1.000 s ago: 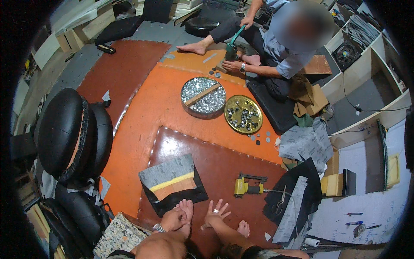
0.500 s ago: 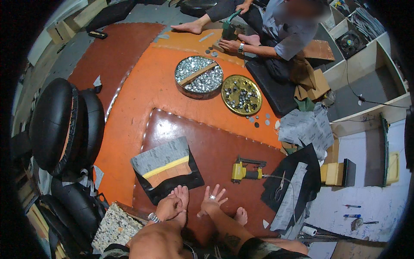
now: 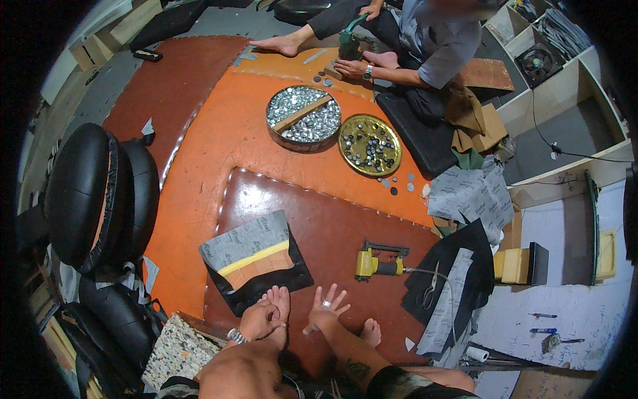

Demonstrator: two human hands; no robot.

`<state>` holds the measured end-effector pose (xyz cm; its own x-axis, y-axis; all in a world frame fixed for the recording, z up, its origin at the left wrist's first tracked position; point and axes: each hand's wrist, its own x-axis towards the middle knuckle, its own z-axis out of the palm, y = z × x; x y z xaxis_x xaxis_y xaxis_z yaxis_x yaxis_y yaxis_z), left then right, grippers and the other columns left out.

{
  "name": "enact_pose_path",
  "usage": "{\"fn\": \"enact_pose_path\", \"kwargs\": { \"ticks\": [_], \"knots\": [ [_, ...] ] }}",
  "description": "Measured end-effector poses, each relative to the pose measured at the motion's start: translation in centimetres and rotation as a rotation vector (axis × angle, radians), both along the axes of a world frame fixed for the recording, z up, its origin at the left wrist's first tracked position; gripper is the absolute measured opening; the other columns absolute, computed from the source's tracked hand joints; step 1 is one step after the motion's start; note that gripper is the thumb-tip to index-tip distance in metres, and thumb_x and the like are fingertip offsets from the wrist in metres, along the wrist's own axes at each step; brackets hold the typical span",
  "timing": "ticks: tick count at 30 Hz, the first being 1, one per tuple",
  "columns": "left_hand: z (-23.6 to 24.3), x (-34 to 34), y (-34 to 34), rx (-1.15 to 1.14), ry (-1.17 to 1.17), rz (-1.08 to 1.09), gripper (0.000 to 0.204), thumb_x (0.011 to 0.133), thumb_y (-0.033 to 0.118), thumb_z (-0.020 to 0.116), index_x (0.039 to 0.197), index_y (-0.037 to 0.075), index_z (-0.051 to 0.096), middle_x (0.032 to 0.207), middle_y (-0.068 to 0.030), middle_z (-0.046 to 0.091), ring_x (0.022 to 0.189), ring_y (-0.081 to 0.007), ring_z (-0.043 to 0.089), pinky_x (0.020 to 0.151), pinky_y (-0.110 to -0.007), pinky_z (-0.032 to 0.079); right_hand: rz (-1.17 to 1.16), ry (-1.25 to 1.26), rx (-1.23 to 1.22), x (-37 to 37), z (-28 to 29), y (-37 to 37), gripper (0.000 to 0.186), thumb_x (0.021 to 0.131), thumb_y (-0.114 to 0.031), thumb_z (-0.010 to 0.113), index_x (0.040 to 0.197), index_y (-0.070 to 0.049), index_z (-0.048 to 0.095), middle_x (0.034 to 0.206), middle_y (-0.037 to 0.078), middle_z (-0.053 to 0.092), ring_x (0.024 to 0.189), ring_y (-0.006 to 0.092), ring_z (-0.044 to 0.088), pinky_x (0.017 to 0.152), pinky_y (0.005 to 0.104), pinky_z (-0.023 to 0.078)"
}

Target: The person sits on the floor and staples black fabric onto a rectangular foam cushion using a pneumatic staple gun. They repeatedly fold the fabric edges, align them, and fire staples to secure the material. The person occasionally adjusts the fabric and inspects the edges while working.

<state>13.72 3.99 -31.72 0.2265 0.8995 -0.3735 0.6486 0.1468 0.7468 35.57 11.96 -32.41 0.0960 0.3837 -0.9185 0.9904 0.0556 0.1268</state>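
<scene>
My left hand, with a metal watch at its wrist, rests curled against my bare left foot. Whatever its fingers may hold is hidden. My right hand wears a ring and has its fingers spread over the brown mat, holding nothing. Just ahead of the left foot lies a black padded panel with grey fabric, a yellow strip and an orange-brown section. To the right of my right hand is a yellow and black staple gun, lying on its side with a hose attached.
Ahead stand a round tin of shiny metal pieces with a wooden stick across it, and a gold lid holding small pieces. A co-worker handles a green tool. Scissors lie on black fabric; black cushions stack left.
The co-worker's outstretched foot has shifted left and their body leans slightly left. The whole view has drifted a little. My hands keep their places.
</scene>
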Motion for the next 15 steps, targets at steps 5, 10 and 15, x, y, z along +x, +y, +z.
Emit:
{"fn": "enact_pose_path", "kwargs": {
  "ticks": [5,10,15],
  "knots": [
    [-0.2,0.0,0.0,0.005,-0.006,0.001,0.027,0.080,0.032,0.089,0.088,0.013,0.073,0.096,-0.0122,0.072,0.095,-0.0362,0.070,0.082,-0.046,0.056,0.000,0.002,-0.014,0.0,0.2,0.1,0.160,0.065,-0.051,0.099,0.171,-0.017,-0.016,0.168,0.030,-0.037,0.151,0.0626,-0.030,0.114,0.0859,0.003],
    [-0.1,0.0,0.0,0.012,-0.011,0.003,0.026,0.080,0.032,0.089,0.089,0.012,0.073,0.096,-0.0125,0.072,0.095,-0.0363,0.070,0.082,-0.047,0.056,0.014,0.006,0.002,0.2,-0.5,-0.3,0.165,0.063,-0.057,0.099,0.169,-0.014,-0.019,0.166,0.031,-0.040,0.149,0.0626,-0.032,0.115,0.0845,0.001],
    [0.0,0.0,0.3,0.030,-0.021,0.009,0.025,0.081,0.031,0.088,0.089,0.012,0.073,0.096,-0.0128,0.072,0.095,-0.0363,0.070,0.082,-0.047,0.057,0.009,-0.001,0.000,0.3,-0.7,-0.5,0.164,0.063,-0.057,0.098,0.170,-0.015,-0.019,0.166,0.031,-0.040,0.150,0.0618,-0.033,0.116,0.0843,0.001]
  ]
}}
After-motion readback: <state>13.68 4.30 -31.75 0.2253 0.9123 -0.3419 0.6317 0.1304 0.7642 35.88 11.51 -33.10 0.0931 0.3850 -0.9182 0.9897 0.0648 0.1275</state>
